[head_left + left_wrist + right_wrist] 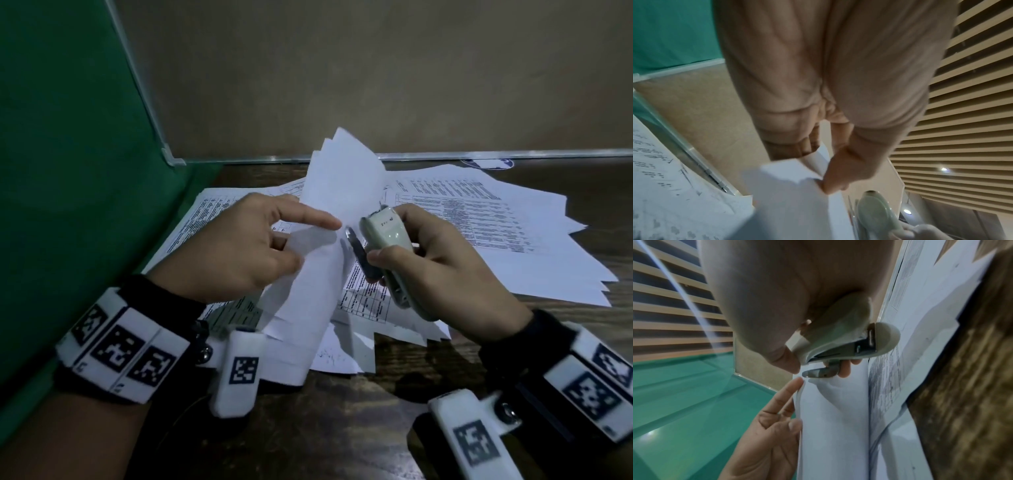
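My left hand pinches a sheaf of white sheets between thumb and forefinger and holds it tilted up off the table. The same sheaf shows in the right wrist view, with the left hand's fingers along its edge. My right hand grips a pale green stapler, thumb on its near side. The stapler has its metal mouth apart, right at the sheaf's upper corner. I cannot tell whether the corner is inside the mouth. In the left wrist view the stapler is at the bottom right.
Several printed sheets lie fanned over a dark wooden table. A green panel stands close on the left. A clear plastic strip runs along the back under a tan wall. A blue-and-white object peeks out behind the papers.
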Tool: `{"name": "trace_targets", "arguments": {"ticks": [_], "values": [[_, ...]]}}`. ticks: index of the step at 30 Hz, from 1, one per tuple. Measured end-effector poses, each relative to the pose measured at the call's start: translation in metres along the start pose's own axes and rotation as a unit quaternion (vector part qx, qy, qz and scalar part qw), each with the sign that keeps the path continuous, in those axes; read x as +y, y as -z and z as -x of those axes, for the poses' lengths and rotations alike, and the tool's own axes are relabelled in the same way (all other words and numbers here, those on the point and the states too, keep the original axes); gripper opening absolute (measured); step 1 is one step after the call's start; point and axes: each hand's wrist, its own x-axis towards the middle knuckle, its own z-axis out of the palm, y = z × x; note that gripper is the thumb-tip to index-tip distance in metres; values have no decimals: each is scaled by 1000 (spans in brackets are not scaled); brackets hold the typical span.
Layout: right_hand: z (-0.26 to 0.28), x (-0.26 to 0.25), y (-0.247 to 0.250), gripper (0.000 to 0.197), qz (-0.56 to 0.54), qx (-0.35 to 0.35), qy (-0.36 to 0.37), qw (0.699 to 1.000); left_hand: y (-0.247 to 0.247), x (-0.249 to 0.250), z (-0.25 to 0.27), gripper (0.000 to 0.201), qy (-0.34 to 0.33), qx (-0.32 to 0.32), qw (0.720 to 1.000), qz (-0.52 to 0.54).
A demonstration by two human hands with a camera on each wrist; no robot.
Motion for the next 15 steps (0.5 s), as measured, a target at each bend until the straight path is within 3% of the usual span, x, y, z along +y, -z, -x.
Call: {"name": "trace_targets", "arguments": {"ticks": [3, 7, 10, 15], "values": [[0, 3, 1, 18, 46, -11, 2, 999, 0, -4, -2, 52, 30, 7, 999, -22], [2, 2, 1, 11, 89, 2, 26, 996, -7, -6, -4, 7, 2, 68, 998, 9], [3, 1, 0, 20, 137, 31, 52, 989, -13, -5, -7, 18, -54, 117, 991, 27], [3, 0, 2, 22, 150, 95, 100, 979, -18, 4, -4, 38, -147, 162, 974, -65]]}}
